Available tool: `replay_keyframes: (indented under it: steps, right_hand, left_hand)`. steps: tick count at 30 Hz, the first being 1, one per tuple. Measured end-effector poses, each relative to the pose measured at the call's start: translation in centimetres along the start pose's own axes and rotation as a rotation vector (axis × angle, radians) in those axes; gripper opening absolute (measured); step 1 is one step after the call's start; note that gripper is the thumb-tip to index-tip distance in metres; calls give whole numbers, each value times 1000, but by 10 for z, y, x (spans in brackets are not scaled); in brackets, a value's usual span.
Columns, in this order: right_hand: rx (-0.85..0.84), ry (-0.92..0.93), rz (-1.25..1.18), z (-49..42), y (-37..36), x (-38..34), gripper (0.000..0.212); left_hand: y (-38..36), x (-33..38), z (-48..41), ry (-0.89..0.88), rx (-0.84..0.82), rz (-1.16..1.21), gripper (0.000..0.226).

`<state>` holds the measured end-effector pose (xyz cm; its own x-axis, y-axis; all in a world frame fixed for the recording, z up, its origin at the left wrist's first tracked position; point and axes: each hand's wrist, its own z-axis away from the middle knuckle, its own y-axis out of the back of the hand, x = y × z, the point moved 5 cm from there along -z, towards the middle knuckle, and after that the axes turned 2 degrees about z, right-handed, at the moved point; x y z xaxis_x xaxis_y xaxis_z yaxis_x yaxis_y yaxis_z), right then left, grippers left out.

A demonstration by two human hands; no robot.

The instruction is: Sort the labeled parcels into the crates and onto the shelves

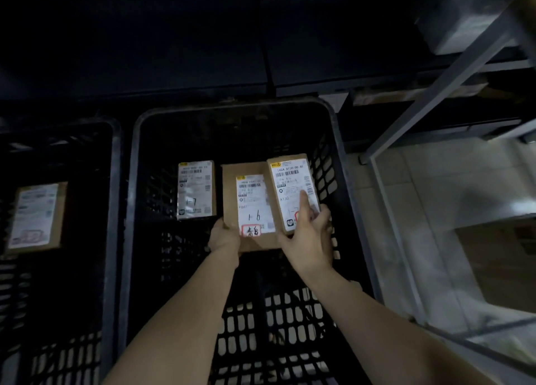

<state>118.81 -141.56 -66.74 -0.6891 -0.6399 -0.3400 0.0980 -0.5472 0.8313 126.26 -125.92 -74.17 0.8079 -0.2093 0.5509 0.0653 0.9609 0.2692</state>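
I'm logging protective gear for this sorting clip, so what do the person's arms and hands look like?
The left forearm and right forearm are bare, with no sleeves in view. The left hand and right hand wear no gloves, and no watch, wristband or ring shows. Dim light could hide small details.

The left crate [116, 181] holds one parcel [36, 215]. In the larger crate [338, 141] to its right, the 1-7 parcel [196, 189] lies left of the 1-6 parcel [252, 202], whose right edge the A130 parcel [290, 187] overlaps. Further right stands the shelf rack [452, 74], a carton [499, 263] inside it.
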Motion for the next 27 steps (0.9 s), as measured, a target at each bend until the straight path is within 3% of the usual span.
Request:
replay_keyframes:
  steps: [4,7,9,11,12,14,17,20,27]
  right_hand:
    - [10,-54,51,6,0,1,95]
    - [-37,-88,22,6,-2,3,95]
    - [-51,-103,13,5,-2,4,96]
    - [-66,-110,7,4,-3,4,94]
    - [-68,-112,-3,4,-3,4,93]
    - [-60,-118,-37,2,-3,5,91]
    - [-74,-121,-116,-3,-5,4,87]
    - [-97,-104,-209,-8,-5,-1,82]
    - [-70,-106,-432,-12,-8,5,81]
  left_hand:
    - [2,15,-12,-1,21,97,54]
    - [2,20,1,-126,28,-196,57]
    - [5,30,23,-395,111,-673,53]
    - [-4,41,46,-791,138,-1036,51]
    - [-12,44,52,-946,85,-1142,56]
    - [-30,44,53,-1071,-110,-1298,73]
    - [-37,41,32,-922,-259,-1518,95]
    - [-28,38,17,-802,-199,-1570,88]
    - [2,29,13,-785,-111,-1546,82]
